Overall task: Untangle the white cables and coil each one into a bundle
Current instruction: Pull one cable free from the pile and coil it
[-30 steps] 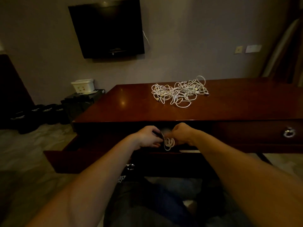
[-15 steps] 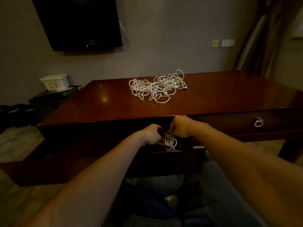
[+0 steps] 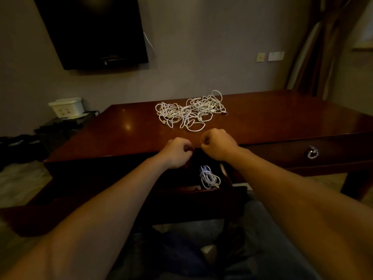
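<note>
- Both my hands have lifted out of the drawer [image 3: 228,190] since a second ago, letting go of the coiled bundle [image 3: 209,177], which now lies inside it.
- Left hand [image 3: 176,152] curled, holding nothing I can see.
- Right hand [image 3: 218,144] fisted, also holding nothing.
- Tangled white cables [image 3: 190,112] sit on the surface [image 3: 282,116], beyond both hands.

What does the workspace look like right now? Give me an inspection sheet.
Surface: glossy dark red-brown wooden desk, its left drawer pulled open.
Job's things: tangled pile of white cables on the desktop; one coiled white cable bundle lying in the drawer.
Clutter: nothing seen on the desktop.
Grippers: left hand and right hand curled above the drawer, holding nothing visible.
Cables: pile untouched.
Surroundings: black wall-mounted television; white box on a side stand.
</note>
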The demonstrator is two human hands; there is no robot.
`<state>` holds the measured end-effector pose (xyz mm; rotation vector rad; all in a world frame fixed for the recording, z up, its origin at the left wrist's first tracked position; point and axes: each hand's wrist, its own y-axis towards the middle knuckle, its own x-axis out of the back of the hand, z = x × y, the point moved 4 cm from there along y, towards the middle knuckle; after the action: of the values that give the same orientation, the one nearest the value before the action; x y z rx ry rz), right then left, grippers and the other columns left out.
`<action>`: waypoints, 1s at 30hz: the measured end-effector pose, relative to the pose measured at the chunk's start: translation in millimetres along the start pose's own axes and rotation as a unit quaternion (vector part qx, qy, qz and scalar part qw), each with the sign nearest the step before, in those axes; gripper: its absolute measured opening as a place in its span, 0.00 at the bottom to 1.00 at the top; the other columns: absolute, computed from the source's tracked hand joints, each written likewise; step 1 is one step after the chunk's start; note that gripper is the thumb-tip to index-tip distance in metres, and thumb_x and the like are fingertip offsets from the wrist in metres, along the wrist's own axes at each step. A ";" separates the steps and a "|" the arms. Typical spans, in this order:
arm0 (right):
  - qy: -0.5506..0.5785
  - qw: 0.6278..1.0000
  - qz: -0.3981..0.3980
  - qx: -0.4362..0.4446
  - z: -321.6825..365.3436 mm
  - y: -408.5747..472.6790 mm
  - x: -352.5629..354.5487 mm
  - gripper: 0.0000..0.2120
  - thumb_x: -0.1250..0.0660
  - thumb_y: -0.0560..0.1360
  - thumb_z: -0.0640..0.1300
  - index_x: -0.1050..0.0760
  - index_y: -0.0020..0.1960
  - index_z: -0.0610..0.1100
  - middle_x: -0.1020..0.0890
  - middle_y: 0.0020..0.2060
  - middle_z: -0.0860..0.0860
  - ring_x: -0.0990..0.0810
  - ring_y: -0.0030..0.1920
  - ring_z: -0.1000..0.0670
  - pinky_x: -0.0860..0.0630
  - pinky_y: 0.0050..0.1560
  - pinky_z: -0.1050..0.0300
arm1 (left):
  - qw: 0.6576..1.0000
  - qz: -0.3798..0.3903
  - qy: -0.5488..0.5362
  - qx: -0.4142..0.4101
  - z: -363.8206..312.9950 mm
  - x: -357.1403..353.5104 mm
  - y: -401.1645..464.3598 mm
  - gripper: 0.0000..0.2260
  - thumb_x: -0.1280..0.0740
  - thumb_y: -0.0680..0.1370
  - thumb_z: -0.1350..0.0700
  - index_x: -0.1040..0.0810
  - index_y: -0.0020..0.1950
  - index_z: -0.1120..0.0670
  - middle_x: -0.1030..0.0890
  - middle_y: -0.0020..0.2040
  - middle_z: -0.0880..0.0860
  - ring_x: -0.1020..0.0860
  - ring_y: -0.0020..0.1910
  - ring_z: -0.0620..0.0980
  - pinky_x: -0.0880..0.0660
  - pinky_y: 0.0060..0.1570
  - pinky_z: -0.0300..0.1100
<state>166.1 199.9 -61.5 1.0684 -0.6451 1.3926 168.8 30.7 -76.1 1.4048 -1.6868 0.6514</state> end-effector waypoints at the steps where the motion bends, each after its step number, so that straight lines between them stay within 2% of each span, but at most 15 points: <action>1: 0.003 1.000 -0.011 0.003 1.9 2.5 3.1 0.05 0.32 0.77 0.46 0.17 0.48 0.52 0.14 0.49 0.49 0.17 0.50 0.44 0.17 0.52 0.48 | 1.000 -0.025 0.011 -0.009 -2.0 7.2 1.6 0.08 0.31 0.81 0.58 0.15 0.57 0.52 0.15 0.51 0.51 0.17 0.50 0.52 0.18 0.55 0.48; 3: -0.011 1.000 -0.004 0.017 5.3 10.3 5.2 0.11 0.32 0.78 0.47 0.17 0.58 0.51 0.16 0.57 0.46 0.18 0.56 0.42 0.19 0.58 0.46 | 0.997 -0.065 0.043 -0.021 -4.8 22.0 6.1 0.08 0.32 0.80 0.56 0.17 0.57 0.49 0.17 0.51 0.50 0.19 0.55 0.53 0.20 0.58 0.49; 5: -0.049 0.998 0.034 0.032 10.2 17.8 4.3 0.19 0.32 0.79 0.50 0.23 0.70 0.50 0.22 0.66 0.44 0.23 0.66 0.39 0.24 0.67 0.43 | 0.993 -0.068 0.090 -0.020 -3.2 33.0 13.0 0.10 0.32 0.81 0.53 0.19 0.62 0.48 0.19 0.59 0.51 0.23 0.63 0.53 0.24 0.65 0.51; 8: -0.061 0.996 0.066 0.026 12.5 29.1 2.4 0.24 0.33 0.81 0.53 0.29 0.76 0.52 0.29 0.72 0.44 0.30 0.72 0.37 0.30 0.72 0.38 | 0.990 -0.031 0.138 -0.004 4.8 42.9 23.5 0.16 0.32 0.82 0.49 0.23 0.69 0.48 0.25 0.69 0.53 0.29 0.71 0.55 0.30 0.72 0.54; 16: -0.010 0.998 0.065 0.016 1.7 69.2 -10.7 0.25 0.31 0.77 0.56 0.26 0.73 0.56 0.28 0.69 0.47 0.27 0.70 0.39 0.27 0.71 0.39 | 0.992 -0.042 0.114 0.014 31.7 53.4 60.3 0.15 0.32 0.81 0.49 0.23 0.68 0.48 0.25 0.69 0.52 0.27 0.70 0.55 0.28 0.70 0.54; 23: 0.010 0.997 0.076 0.018 -16.2 115.4 -30.0 0.24 0.29 0.76 0.51 0.26 0.72 0.54 0.29 0.67 0.49 0.24 0.68 0.43 0.24 0.69 0.41 | 0.996 -0.036 0.083 0.023 48.4 44.0 105.0 0.22 0.32 0.82 0.50 0.29 0.76 0.47 0.29 0.73 0.50 0.29 0.73 0.54 0.29 0.72 0.53; 26: 0.023 0.998 0.051 0.024 -22.4 132.3 -36.1 0.30 0.25 0.73 0.50 0.29 0.73 0.52 0.30 0.68 0.50 0.24 0.67 0.44 0.21 0.66 0.43 | 0.996 -0.066 0.064 -0.010 46.9 39.0 120.1 0.26 0.29 0.81 0.52 0.31 0.78 0.46 0.31 0.74 0.47 0.33 0.75 0.52 0.31 0.73 0.50; 28: 0.029 0.999 0.013 0.021 -24.9 142.4 -37.5 0.34 0.23 0.73 0.52 0.34 0.73 0.51 0.31 0.69 0.51 0.24 0.66 0.46 0.20 0.63 0.44 | 0.991 -0.092 0.100 -0.014 48.1 37.7 130.6 0.29 0.26 0.78 0.49 0.32 0.78 0.45 0.34 0.75 0.47 0.37 0.77 0.51 0.33 0.75 0.51; 30: 0.047 0.998 -0.017 0.023 -26.5 150.8 -39.2 0.35 0.22 0.73 0.53 0.36 0.73 0.52 0.31 0.68 0.51 0.22 0.63 0.47 0.18 0.60 0.44 | 0.991 -0.076 0.108 -0.006 54.8 33.3 141.8 0.34 0.25 0.77 0.46 0.35 0.80 0.45 0.39 0.78 0.48 0.42 0.79 0.53 0.37 0.78 0.53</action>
<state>9.5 184.1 -75.1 1.0387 -0.5272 1.4252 16.5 2.8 -60.6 1.3860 -1.3971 0.6796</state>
